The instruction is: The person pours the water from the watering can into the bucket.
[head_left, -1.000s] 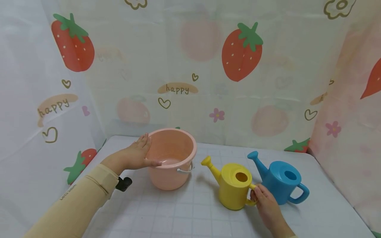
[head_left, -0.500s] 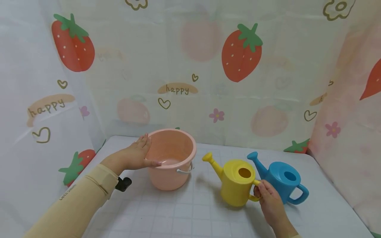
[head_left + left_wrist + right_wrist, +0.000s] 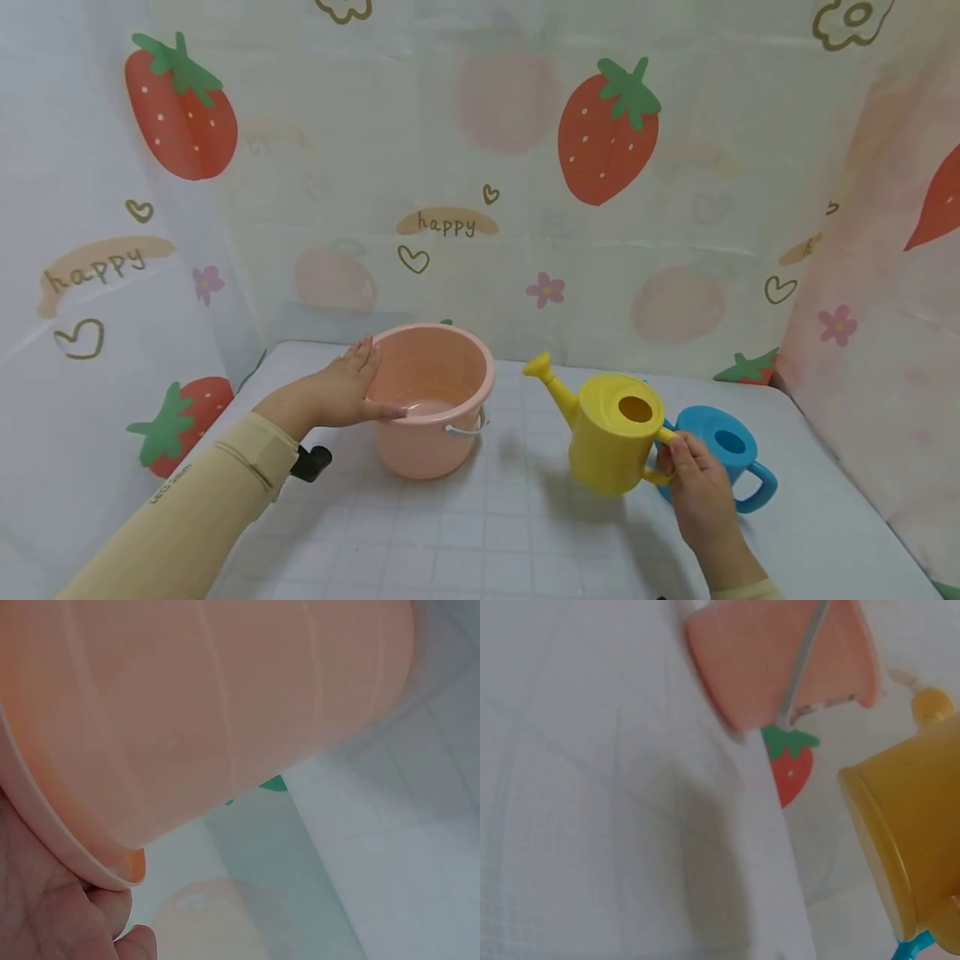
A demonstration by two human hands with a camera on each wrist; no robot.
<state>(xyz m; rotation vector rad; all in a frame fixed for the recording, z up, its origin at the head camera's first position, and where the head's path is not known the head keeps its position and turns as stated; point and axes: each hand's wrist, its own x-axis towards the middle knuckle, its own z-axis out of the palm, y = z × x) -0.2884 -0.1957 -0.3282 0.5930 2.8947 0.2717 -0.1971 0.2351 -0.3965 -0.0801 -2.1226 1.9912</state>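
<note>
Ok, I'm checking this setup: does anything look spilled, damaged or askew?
Nothing stands out. The pink bucket and blue watering can stand upright, the right hand holds the yellow watering can by its handle, and no spill or damage shows.

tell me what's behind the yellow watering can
In the head view, the blue watering can stands partly behind the yellow watering can; its handle shows, but most of its spout is covered.
</note>
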